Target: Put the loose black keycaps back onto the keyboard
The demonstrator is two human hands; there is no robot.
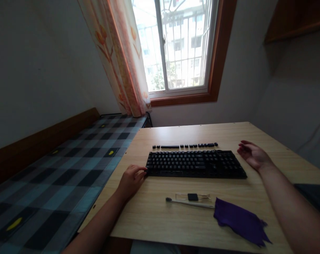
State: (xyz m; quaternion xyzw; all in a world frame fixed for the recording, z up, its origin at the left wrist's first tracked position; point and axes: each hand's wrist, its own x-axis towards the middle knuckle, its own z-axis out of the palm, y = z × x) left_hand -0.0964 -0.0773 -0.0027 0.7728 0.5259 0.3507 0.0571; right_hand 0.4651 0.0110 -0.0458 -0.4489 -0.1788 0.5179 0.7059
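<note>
A black keyboard (194,164) lies on the wooden table, with the row nearest me bare of keycaps. Behind it, loose black keycaps (186,145) form a line, a long space bar (170,146) among them. My left hand (132,178) grips the keyboard's near left corner between thumb and fingers. Just off the right end of the keyboard, my right hand (252,155) is raised with its fingers curled together; a dark patch shows between them, too small to name. Closer to me lie a toothbrush (190,203), a wire keycap puller (193,197) with a black middle, and a purple cloth (239,220).
The pale wooden table (149,218) carries everything. Along its left side stands a bed with a checked cover (78,169). A curtain (120,53) and a barred window (186,46) are beyond. A dark object (312,195) sits past the right edge.
</note>
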